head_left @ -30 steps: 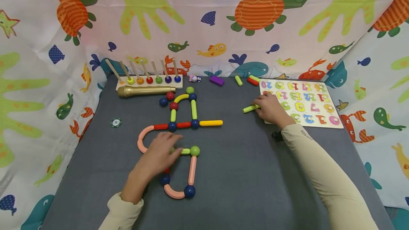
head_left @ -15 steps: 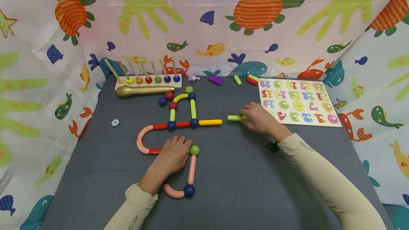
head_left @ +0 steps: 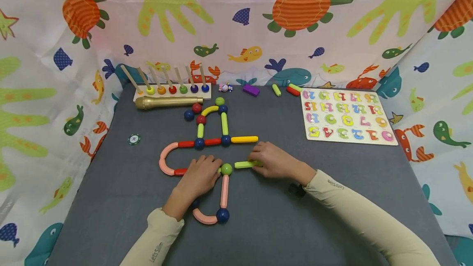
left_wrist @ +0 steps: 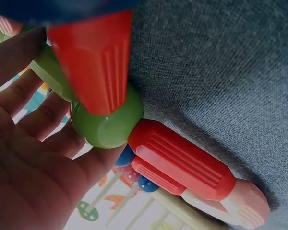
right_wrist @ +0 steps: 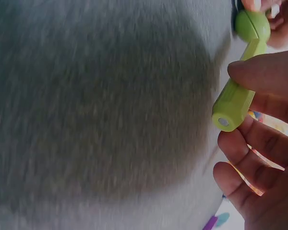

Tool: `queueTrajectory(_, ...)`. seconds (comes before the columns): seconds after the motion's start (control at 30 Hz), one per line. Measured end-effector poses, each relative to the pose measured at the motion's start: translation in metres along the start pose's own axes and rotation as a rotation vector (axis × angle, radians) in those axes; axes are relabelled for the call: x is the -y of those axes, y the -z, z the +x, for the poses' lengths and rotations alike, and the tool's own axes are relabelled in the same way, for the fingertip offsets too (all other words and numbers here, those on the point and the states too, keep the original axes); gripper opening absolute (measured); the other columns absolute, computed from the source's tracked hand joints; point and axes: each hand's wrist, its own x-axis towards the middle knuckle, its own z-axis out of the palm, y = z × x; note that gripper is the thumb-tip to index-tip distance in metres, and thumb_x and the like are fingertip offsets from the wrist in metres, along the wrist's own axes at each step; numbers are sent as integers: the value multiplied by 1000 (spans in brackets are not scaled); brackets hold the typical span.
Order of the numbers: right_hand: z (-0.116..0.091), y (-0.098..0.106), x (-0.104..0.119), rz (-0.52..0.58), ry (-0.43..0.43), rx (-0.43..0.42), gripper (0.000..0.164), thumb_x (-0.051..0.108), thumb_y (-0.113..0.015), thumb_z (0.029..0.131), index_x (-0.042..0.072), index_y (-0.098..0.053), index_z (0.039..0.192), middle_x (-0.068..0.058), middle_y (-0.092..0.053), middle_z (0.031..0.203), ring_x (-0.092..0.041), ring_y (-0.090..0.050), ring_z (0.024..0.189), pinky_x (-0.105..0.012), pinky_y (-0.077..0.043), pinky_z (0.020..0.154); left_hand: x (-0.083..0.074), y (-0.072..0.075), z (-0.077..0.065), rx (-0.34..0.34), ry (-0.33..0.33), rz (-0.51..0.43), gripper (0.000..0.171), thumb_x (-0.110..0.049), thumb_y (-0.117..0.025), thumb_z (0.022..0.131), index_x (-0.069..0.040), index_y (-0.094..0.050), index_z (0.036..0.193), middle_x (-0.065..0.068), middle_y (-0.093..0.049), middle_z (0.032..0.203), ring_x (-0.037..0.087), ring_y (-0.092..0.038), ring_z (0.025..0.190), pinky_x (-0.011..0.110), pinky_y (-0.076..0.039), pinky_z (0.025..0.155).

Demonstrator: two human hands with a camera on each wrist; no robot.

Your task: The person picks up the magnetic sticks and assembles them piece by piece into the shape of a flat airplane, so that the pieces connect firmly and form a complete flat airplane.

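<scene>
My right hand (head_left: 275,160) pinches a light green magnetic rod (right_wrist: 233,103) between thumb and fingers. The rod's far end points at a green ball (head_left: 226,169), with a small gap in the head view. My left hand (head_left: 201,175) lies over the lower part of a ball-and-rod figure, its thumb and fingers around a short green rod (left_wrist: 53,72). Beside those fingers, the left wrist view shows another green ball (left_wrist: 108,120) joined to red rods (left_wrist: 182,158), which the hand hides in the head view. Below hang a pink rod (head_left: 224,192), blue ball (head_left: 222,215) and pink curve (head_left: 204,217).
The figure's upper part has a yellow rod (head_left: 244,139) reaching right. Loose blue (head_left: 189,115) and red (head_left: 197,108) balls lie nearby. A number puzzle board (head_left: 347,116) lies right. Behind are a peg stand (head_left: 171,90), gold microphone (head_left: 168,102), purple block (head_left: 251,90) and short rods (head_left: 276,90).
My right hand has carried the green rod from beside the puzzle board leftward and nearer, up to the green ball. My left hand has moved right and settled on the figure.
</scene>
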Motion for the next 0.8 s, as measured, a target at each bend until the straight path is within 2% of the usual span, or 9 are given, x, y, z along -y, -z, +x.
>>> queueTrajectory(0.17, 5, -8, 7, -4, 0, 31, 18, 12, -81, 95, 7, -77, 112, -3, -70, 100, -20, -58, 88, -43, -51, 86, -1, 2, 1, 30, 20, -19, 30, -21, -74, 104, -10, -70, 131, 12, -68, 116, 36, -62, 111, 61, -51, 96)
queueTrajectory(0.3, 3, -10, 8, 8, -15, 39, 18, 14, -81, 96, 7, -77, 113, -3, -69, 101, -19, -58, 88, -43, -50, 85, 4, 9, 2, 75, 27, -93, 27, -19, -72, 105, -10, -71, 131, 11, -67, 118, 35, -62, 112, 61, -50, 99)
queueTrajectory(0.37, 1, -10, 7, 30, -35, 45, 18, 17, -80, 97, 8, -77, 113, -2, -69, 101, -18, -57, 88, -43, -50, 85, 9, 16, 4, 73, 31, -143, 26, -18, -70, 106, -9, -71, 131, 11, -68, 119, 33, -63, 112, 60, -50, 100)
queueTrajectory(0.43, -1, -7, 6, 58, -63, 47, 18, 20, -79, 99, 9, -78, 113, -1, -69, 101, -17, -57, 88, -42, -50, 85, 15, 25, 6, 43, 52, -176, 25, -17, -69, 107, -8, -71, 130, 10, -68, 118, 31, -64, 109, 57, -51, 99)
queueTrajectory(0.53, 0, -2, 4, 106, -142, 5, 17, 22, -76, 102, 10, -78, 113, -1, -69, 102, -17, -59, 88, -41, -52, 87, 27, 39, 8, -43, 106, -196, 27, -16, -67, 107, -4, -70, 131, 12, -69, 117, 32, -66, 105, 53, -53, 95)
queueTrajectory(0.63, 5, 4, -1, 137, -264, -102, 23, 17, -74, 103, 4, -74, 121, -8, -65, 109, -19, -59, 88, -40, -54, 83, 43, 48, 7, -100, 189, -194, 31, -15, -66, 107, -1, -66, 134, 20, -66, 123, 40, -62, 112, 59, -51, 98)
queueTrajectory(0.73, 12, 9, -7, 178, -380, -183, 35, 14, -73, 103, -1, -66, 134, -16, -57, 116, -23, -57, 88, -40, -54, 78, 61, 53, 2, -90, 285, -202, 41, -15, -65, 107, 0, -59, 144, 29, -57, 136, 51, -52, 125, 68, -43, 104)
queueTrajectory(0.8, 17, 11, -11, 198, -417, -188, 37, 14, -72, 104, -2, -64, 136, -18, -56, 119, -24, -57, 89, -41, -53, 78, 75, 53, -3, -64, 336, -211, 46, -15, -64, 108, 0, -54, 150, 33, -50, 143, 56, -46, 129, 72, -39, 105)
